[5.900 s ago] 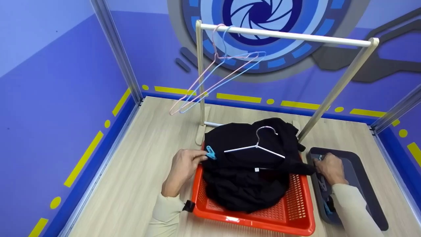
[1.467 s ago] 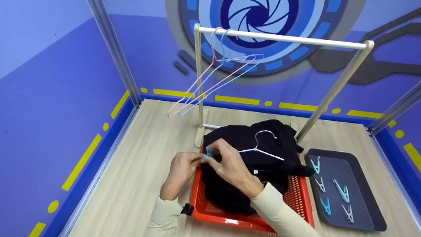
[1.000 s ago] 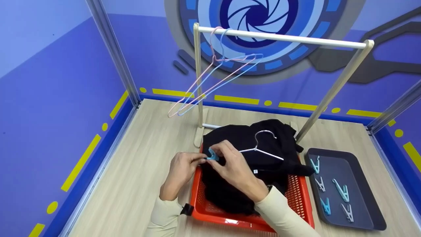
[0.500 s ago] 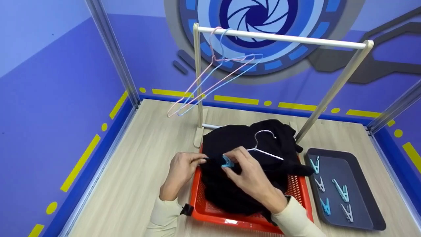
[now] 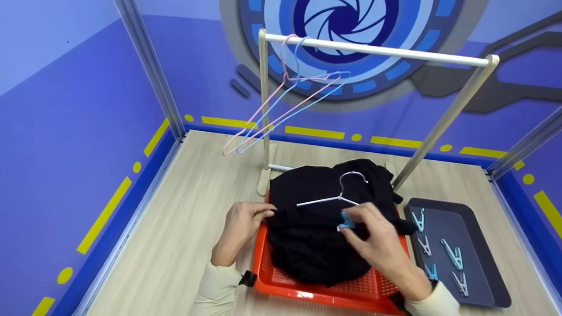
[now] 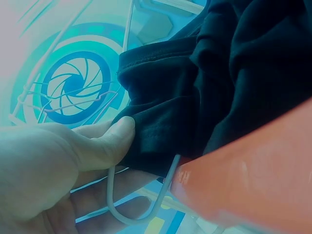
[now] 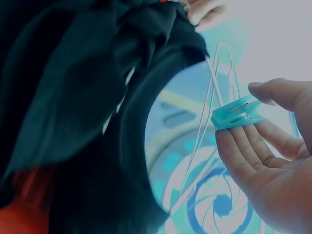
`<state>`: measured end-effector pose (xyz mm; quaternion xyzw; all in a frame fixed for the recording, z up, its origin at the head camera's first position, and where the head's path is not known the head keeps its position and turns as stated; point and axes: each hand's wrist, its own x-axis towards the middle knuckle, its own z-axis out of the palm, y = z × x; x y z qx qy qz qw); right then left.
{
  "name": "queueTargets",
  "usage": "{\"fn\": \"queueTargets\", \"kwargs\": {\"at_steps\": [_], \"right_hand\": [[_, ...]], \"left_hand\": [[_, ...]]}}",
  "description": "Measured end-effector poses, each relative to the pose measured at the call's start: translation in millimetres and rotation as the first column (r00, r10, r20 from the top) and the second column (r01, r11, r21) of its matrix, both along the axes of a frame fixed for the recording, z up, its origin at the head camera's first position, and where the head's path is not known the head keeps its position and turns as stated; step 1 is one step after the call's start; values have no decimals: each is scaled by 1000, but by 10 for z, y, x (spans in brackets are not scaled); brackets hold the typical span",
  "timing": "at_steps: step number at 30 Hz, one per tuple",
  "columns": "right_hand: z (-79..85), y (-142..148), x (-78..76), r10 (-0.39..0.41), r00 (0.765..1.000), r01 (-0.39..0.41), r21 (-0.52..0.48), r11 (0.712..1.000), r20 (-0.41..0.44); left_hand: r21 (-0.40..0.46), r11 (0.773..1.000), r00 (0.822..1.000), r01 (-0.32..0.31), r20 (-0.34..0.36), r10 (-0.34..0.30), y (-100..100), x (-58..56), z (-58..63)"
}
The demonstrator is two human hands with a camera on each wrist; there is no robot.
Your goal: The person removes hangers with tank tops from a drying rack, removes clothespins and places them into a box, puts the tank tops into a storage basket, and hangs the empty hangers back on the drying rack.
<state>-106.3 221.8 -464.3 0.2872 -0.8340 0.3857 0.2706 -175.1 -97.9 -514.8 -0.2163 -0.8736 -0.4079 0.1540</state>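
My left hand (image 5: 239, 221) pinches the left edge of a black garment (image 5: 303, 182), thumb on top. In the left wrist view, the rounded end of a hanger (image 6: 111, 192) pokes out below the pinched cloth. A white hanger (image 5: 318, 201) lies in the garment, its hook and part of its arms showing. My right hand (image 5: 377, 232) pinches a blue clothespin (image 7: 236, 114) between thumb and fingers. It is over the right part of the garment, apart from the cloth in the right wrist view. The garment lies heaped on a red basket (image 5: 303, 294).
On the right, a dark grey tray (image 5: 480, 245) holds several clothespins, blue, teal and pale grey. Behind the basket stands a clothes rack (image 5: 377, 48) with a pink hanger (image 5: 268, 103) and a light blue hanger (image 5: 303, 109) on its bar.
Earlier my left hand held the clothespin while my right reached into the tray. My right hand then took it and has carried it rightward, away from my left hand, which keeps its place at the cloth.
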Motion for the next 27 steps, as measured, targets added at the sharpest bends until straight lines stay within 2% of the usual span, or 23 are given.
{"fn": "queueTargets", "kwargs": {"at_steps": [7, 12, 18, 23, 25, 27], "right_hand": [[93, 347, 57, -66, 998, 66, -2, 998, -19], [129, 571, 81, -133, 991, 133, 19, 991, 28], [143, 791, 146, -279, 954, 274, 61, 960, 107], [121, 986, 149, -343, 932, 336, 77, 939, 120], [93, 1080, 127, -379, 915, 371, 84, 925, 138], [55, 1189, 94, -430, 888, 417, 106, 903, 162]], "left_hand": [[-10, 1000, 1000, 0, 6, 0, -12, -2, 11], [-3, 1000, 1000, -1, 3, 1, -17, 2, 6], [-4, 1000, 1000, 4, -9, -4, -8, 1, 18], [-11, 1000, 1000, 7, -11, -7, -9, 1, 17], [-6, 1000, 1000, 3, -2, -3, -14, 8, 15], [1, 1000, 1000, 2, 8, -2, -19, 17, 12]]}}
